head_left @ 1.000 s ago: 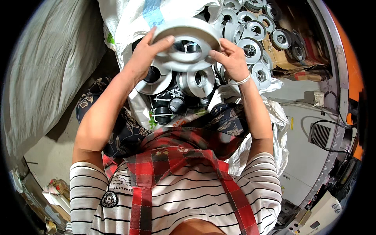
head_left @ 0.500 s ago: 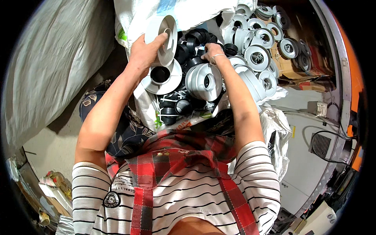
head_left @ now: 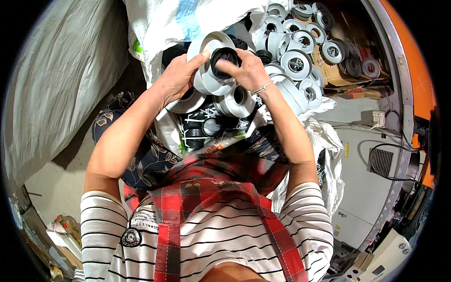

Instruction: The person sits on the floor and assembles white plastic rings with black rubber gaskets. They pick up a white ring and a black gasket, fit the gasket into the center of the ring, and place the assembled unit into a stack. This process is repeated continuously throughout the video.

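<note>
My left hand grips the rim of a light grey flanged plastic ring, tilted up over the open sack. In my right hand is a black plastic ring, held against the grey ring's central opening. How far it sits inside that opening I cannot tell. Just below, another grey flanged ring lies on the heap. A further grey ring with a black centre is partly hidden under my left hand. Several black plastic parts with white pieces among them fill the sack in front of my lap.
Many grey flanged rings are piled at the right, some on cardboard. A white woven sack surrounds the black parts. A large pale sack stands at the left. At the right is a grey machine panel with a black cable.
My right hand has come up from the heap with a black ring and moved left to the grey ring. My left hand has brought the grey ring slightly right and turned its opening toward me.
</note>
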A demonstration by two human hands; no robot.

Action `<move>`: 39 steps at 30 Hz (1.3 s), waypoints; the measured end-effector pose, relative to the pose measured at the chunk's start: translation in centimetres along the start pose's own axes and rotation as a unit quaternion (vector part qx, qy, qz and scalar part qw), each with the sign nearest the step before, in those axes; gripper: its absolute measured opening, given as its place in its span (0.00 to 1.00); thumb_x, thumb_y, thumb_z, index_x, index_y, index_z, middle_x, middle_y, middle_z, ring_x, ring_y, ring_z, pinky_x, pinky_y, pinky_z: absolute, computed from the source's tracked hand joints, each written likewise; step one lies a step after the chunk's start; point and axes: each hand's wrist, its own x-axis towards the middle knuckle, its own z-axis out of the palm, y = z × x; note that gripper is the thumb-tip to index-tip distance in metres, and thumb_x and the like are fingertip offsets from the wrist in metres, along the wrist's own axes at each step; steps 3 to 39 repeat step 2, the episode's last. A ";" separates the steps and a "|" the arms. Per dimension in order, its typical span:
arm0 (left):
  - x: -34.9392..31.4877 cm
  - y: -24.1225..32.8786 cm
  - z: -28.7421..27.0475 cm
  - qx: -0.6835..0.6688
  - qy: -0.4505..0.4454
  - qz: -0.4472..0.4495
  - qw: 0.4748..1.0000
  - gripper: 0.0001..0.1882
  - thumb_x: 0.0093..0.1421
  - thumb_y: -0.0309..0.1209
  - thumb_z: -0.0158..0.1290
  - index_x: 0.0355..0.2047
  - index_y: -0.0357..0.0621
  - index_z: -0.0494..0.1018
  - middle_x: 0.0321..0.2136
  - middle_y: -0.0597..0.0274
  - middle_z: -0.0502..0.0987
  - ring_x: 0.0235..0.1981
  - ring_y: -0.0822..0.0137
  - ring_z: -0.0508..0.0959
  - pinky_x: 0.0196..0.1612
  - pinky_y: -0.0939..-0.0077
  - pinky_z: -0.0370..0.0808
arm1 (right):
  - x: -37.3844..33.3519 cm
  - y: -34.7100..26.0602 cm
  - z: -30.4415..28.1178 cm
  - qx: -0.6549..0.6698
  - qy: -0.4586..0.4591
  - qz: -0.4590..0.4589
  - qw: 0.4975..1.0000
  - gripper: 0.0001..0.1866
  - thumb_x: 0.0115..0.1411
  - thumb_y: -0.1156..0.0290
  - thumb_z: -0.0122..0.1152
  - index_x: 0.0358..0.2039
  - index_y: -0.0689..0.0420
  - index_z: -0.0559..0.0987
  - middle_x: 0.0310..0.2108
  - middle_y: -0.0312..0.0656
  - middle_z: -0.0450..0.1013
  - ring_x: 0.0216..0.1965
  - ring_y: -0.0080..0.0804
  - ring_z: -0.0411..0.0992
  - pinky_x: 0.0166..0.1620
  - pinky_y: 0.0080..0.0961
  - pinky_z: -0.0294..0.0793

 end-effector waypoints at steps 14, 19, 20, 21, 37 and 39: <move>-0.4 -0.1 0.4 0.038 -0.008 0.000 0.999 0.20 0.62 0.40 0.51 0.45 0.34 0.69 0.38 0.60 0.75 0.35 0.72 0.76 0.38 0.77 0.75 | -1.2 -1.9 -0.4 -0.108 0.004 0.014 0.994 0.43 0.43 0.41 0.67 0.50 0.63 0.71 0.49 0.59 0.65 0.45 0.53 0.69 0.49 0.37 0.70; -0.4 -0.1 0.4 0.038 -0.008 0.000 0.999 0.20 0.62 0.40 0.51 0.45 0.34 0.69 0.38 0.60 0.75 0.35 0.72 0.76 0.38 0.77 0.75 | -1.2 -1.9 -0.4 -0.108 0.004 0.014 0.994 0.43 0.43 0.41 0.67 0.50 0.63 0.71 0.49 0.59 0.65 0.45 0.53 0.69 0.49 0.37 0.70; -0.4 -0.1 0.4 0.038 -0.008 0.000 0.999 0.20 0.62 0.40 0.51 0.45 0.34 0.69 0.38 0.60 0.75 0.35 0.72 0.76 0.38 0.77 0.75 | -1.2 -1.9 -0.4 -0.108 0.004 0.014 0.994 0.43 0.43 0.41 0.67 0.50 0.63 0.71 0.49 0.59 0.65 0.45 0.53 0.69 0.49 0.37 0.70; -0.4 -0.1 0.4 0.038 -0.008 0.000 0.999 0.20 0.62 0.40 0.51 0.45 0.34 0.69 0.38 0.60 0.75 0.35 0.72 0.76 0.38 0.77 0.75 | -1.2 -1.9 -0.4 -0.108 0.004 0.014 0.994 0.43 0.43 0.41 0.67 0.50 0.63 0.71 0.49 0.59 0.65 0.45 0.53 0.69 0.49 0.37 0.70; -0.4 -0.1 0.4 0.038 -0.008 0.000 0.999 0.20 0.62 0.40 0.51 0.45 0.34 0.69 0.38 0.60 0.75 0.35 0.72 0.76 0.38 0.77 0.75 | -1.2 -1.9 -0.4 -0.108 0.004 0.014 0.994 0.43 0.43 0.41 0.67 0.50 0.63 0.71 0.49 0.59 0.65 0.45 0.53 0.69 0.49 0.37 0.70; -0.4 -0.1 0.4 0.038 -0.008 0.000 0.999 0.20 0.62 0.40 0.51 0.45 0.34 0.69 0.38 0.60 0.75 0.35 0.72 0.76 0.38 0.77 0.75 | -1.2 -1.9 -0.4 -0.108 0.004 0.014 0.994 0.43 0.43 0.41 0.67 0.50 0.63 0.71 0.49 0.59 0.65 0.45 0.53 0.69 0.49 0.37 0.70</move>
